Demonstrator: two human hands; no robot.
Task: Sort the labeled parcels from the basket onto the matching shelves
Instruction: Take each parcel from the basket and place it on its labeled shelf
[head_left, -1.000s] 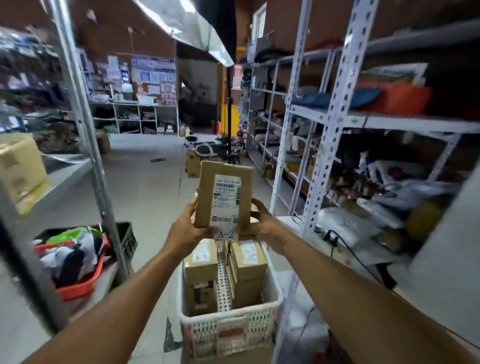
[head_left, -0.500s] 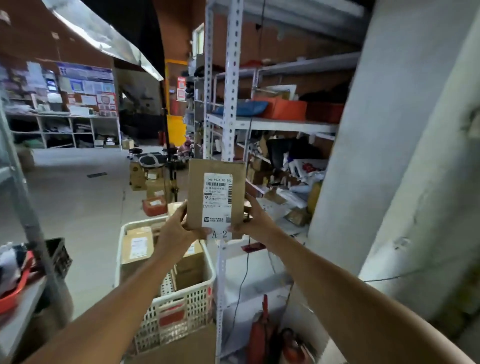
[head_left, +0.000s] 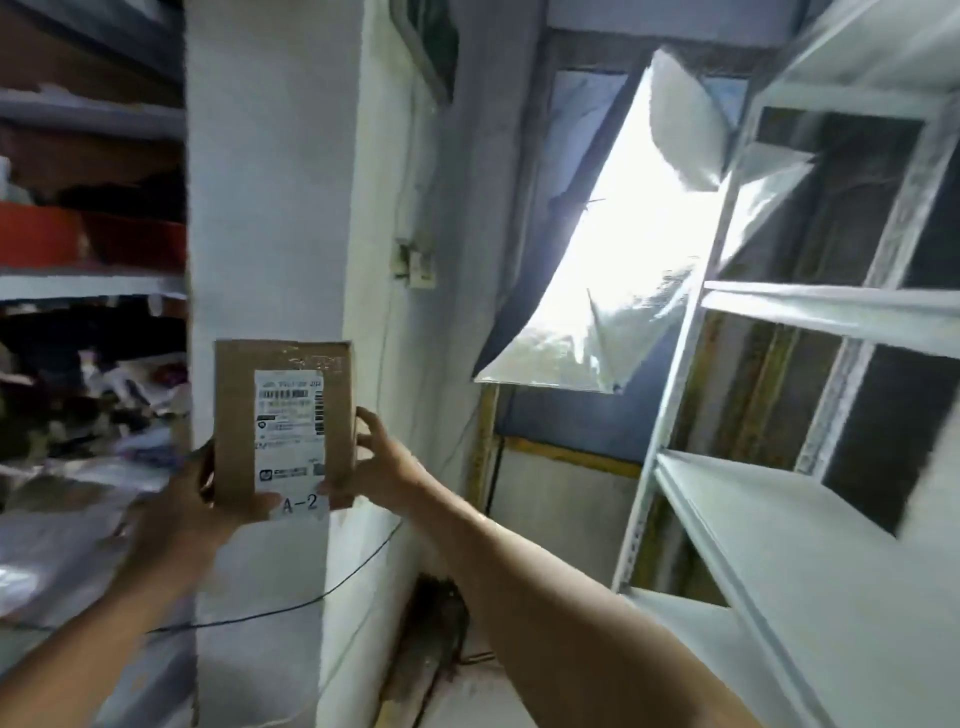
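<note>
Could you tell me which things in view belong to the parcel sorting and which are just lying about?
Part of the job:
- cardboard parcel marked A-2, held upright
- left hand and right hand, gripping its sides
- white shelving unit on the right

Just lying about:
- cluttered shelves at left
- black cable
- silver sheet over the window

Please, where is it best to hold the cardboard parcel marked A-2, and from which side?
Grip the cardboard parcel low on its two narrow side edges, one hand from each side, as the left hand and right hand do. It stands upright and flat, which keeps the A-2 label readable.
</note>
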